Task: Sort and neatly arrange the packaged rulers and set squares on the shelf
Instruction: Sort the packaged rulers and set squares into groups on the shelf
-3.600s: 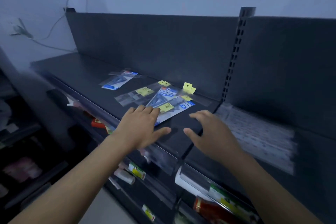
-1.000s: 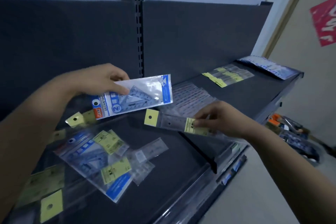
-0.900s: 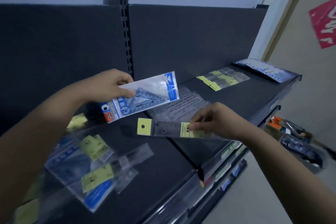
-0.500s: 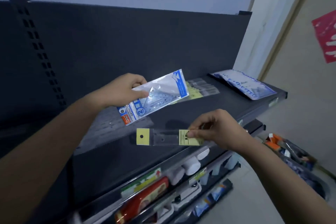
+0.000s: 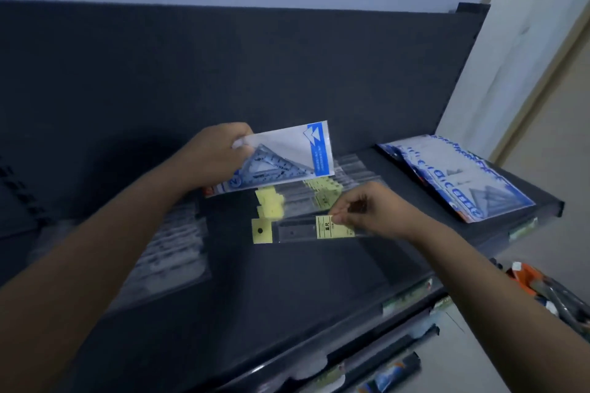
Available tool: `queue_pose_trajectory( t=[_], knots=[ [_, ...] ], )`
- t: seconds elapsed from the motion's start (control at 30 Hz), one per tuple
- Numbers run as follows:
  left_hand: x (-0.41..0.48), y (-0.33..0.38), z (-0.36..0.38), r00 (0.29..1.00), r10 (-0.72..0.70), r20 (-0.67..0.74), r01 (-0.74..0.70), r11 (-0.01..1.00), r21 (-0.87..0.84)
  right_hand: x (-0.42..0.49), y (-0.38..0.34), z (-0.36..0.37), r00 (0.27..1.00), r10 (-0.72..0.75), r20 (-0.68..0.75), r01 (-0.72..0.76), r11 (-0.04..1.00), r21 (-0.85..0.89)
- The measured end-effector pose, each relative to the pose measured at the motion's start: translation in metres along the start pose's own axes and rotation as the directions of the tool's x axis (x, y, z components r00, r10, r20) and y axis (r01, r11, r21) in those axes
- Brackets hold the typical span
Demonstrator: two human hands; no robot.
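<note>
At frame centre, the left grip (image 5: 217,153) is clenched on one end of a set square packet (image 5: 287,156), blue and clear, and holds it tilted above the dark shelf (image 5: 287,297). Just below and to the right, the right grip (image 5: 373,210) pinches a ruler packet (image 5: 297,230) at its yellow label and holds it level. Between the two held packets, a pile of ruler packets (image 5: 319,195) with yellow tags lies on the shelf. At the right, a stack of set square packets (image 5: 456,179) rests near the shelf's end. Blurred clear packets (image 5: 172,252) lie at the left.
</note>
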State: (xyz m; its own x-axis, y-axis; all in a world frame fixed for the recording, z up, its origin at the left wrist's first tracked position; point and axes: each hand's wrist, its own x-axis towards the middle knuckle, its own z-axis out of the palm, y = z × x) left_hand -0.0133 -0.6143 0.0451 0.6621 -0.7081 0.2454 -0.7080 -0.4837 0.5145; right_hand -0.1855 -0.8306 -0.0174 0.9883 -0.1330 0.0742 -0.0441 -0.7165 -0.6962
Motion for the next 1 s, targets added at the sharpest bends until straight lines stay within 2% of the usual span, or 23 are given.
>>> queue_pose_trajectory(
  t=[0.2, 0.3, 0.37, 0.43, 0.5, 0.57, 0.7, 0.8, 0.9, 1.0],
  knots=[
    [0.046, 0.003, 0.018, 0.999, -0.004, 0.041, 0.007, 0.998, -0.069, 0.059, 0.035, -0.009, 0.995, -0.033, 0.092, 0.03, 0.999, 0.027],
    [0.067, 0.01, 0.026, 0.996, -0.001, 0.094, 0.011, 0.995, -0.101, 0.07, 0.052, -0.018, 0.996, -0.03, 0.081, 0.024, 0.998, 0.064],
    [0.08, 0.02, 0.033, 0.991, 0.001, 0.134, 0.017, 0.992, -0.127, 0.07, 0.062, -0.03, 0.999, 0.02, 0.045, -0.024, 0.996, 0.085],
    [0.093, 0.033, 0.044, 0.984, 0.003, 0.177, 0.026, 0.987, -0.162, 0.065, 0.076, -0.051, 0.998, 0.065, -0.008, -0.065, 0.997, 0.03],
    [0.105, 0.051, 0.062, 0.976, 0.013, 0.219, 0.029, 0.982, -0.185, 0.055, 0.088, -0.078, 0.997, 0.035, -0.062, -0.034, 0.999, 0.02],
    [0.116, 0.073, 0.085, 0.968, 0.037, 0.25, 0.019, 0.976, -0.218, 0.042, 0.102, -0.108, 0.992, 0.012, -0.129, -0.003, 0.998, 0.07],
    [0.14, 0.126, 0.144, 0.938, 0.07, 0.338, 0.028, 0.961, -0.276, 0.012, 0.143, -0.172, 0.947, 0.118, -0.299, -0.034, 0.962, 0.272],
    [0.155, 0.167, 0.199, 0.904, 0.098, 0.416, 0.022, 0.962, -0.274, -0.013, 0.175, -0.21, 0.972, 0.113, -0.207, -0.037, 0.94, 0.339],
    [0.165, 0.204, 0.246, 0.89, 0.057, 0.453, 0.057, 0.971, -0.234, -0.029, 0.211, -0.235, 0.998, 0.053, 0.038, -0.057, 0.994, 0.093],
    [0.17, 0.236, 0.278, 0.884, -0.021, 0.467, 0.13, 0.971, -0.202, -0.036, 0.25, -0.249, 0.984, 0.023, 0.179, 0.004, 0.989, -0.147]
  ],
)
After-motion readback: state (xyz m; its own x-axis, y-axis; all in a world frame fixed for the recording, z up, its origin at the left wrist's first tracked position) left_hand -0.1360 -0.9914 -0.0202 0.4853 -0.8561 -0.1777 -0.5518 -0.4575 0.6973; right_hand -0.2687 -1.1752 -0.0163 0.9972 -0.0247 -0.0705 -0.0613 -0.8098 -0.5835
